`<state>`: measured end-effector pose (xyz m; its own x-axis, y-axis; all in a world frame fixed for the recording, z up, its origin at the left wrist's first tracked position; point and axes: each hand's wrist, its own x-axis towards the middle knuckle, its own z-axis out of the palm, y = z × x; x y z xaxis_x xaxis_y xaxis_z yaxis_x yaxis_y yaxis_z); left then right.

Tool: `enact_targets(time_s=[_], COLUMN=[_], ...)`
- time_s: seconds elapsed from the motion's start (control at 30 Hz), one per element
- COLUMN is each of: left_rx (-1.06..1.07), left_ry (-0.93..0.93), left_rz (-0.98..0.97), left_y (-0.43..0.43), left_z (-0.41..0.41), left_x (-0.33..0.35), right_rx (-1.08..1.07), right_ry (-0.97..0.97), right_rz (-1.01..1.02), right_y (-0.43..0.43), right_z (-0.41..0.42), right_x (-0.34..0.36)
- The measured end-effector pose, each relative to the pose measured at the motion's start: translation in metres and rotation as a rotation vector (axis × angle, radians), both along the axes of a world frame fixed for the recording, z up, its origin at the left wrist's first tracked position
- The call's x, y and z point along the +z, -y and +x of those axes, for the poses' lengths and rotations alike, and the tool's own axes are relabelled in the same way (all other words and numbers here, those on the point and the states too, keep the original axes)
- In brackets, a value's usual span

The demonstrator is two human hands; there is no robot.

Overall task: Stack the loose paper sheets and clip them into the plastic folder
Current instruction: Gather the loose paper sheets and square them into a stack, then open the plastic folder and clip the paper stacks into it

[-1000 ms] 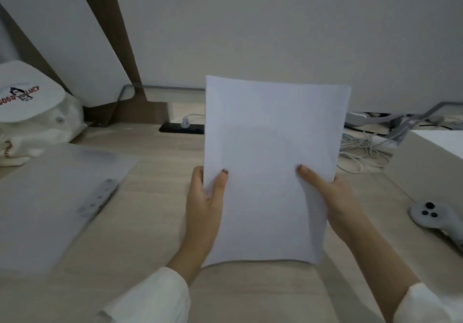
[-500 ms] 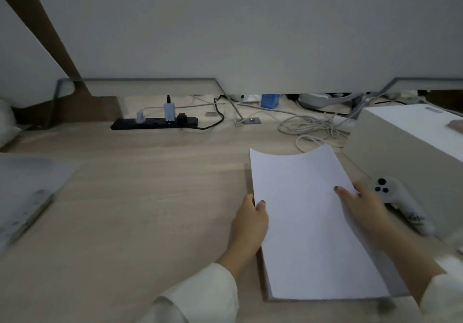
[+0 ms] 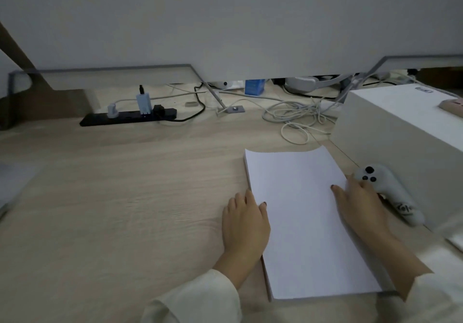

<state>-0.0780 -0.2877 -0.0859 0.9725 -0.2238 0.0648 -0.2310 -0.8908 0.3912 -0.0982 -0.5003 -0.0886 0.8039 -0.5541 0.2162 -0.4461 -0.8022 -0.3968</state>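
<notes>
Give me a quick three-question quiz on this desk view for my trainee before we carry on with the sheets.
1. True or false: the paper stack lies flat on the desk.
2. Which hand lies nearest the white controller? A) left hand B) right hand
3. Fill in: the black power strip sits at the ___ edge of the desk.

Key: 1 true; 2 B; 3 far.
</notes>
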Motion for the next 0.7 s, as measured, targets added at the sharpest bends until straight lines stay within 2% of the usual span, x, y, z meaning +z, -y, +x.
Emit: enact_targets(time_s=[0.17, 0.3, 0.47, 0.7], left_rx=[0.030, -0.062, -0.042, 0.143], left_ry=[0.047, -0.044, -0.115, 0.015], left_rz=[0.048, -0.007, -0.181, -0.375], left_y=[-0.003, -0.008, -0.052, -0.180], left_z=[-0.004, -0.001, -0.002, 0.002], left_x=[-0.002, 0.004, 0.020, 0.050], right_rx=[-0.002, -0.009, 0.045, 0.369], right_ry=[-0.039, -0.153, -0.099, -0.071], right_rz=[-0.178, -0.188, -0.024, 0.151], right_y=[-0.003, -0.005, -0.036, -0.162], right_z=[-0.001, -0.003, 0.001, 0.031], right_x=[0.000, 0.010, 0.043, 0.073])
